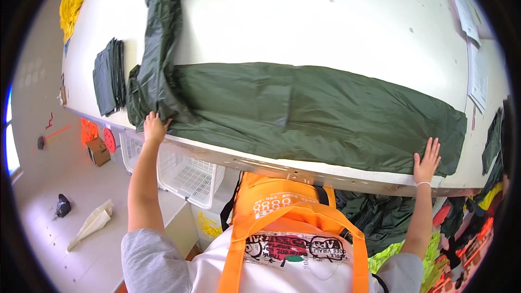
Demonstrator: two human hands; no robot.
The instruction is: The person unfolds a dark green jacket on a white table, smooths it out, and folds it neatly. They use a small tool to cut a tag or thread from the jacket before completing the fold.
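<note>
A long dark green garment of thin, slightly shiny fabric [325, 114] lies lengthwise along the near side of the white table. At its left end a narrow, crumpled part [158, 32] of the same green cloth reaches away from me. My left hand [155, 128] rests on the garment's left end near the table edge, thumb apart from the fingers. Flat on the right end lies my right hand [427, 161], fingers stretched toward the far side. Left of the garment sits a folded stack of dark green cloth [109, 77].
The white table [325, 21] ends just before my orange apron [277, 195]. Yellow cloth [77, 0] hangs at the far left corner. Below the edge stand white plastic baskets [190, 176] and a cardboard box [98, 152]. Dark green fabric [380, 220] is heaped below right; papers [476, 76] lie far right.
</note>
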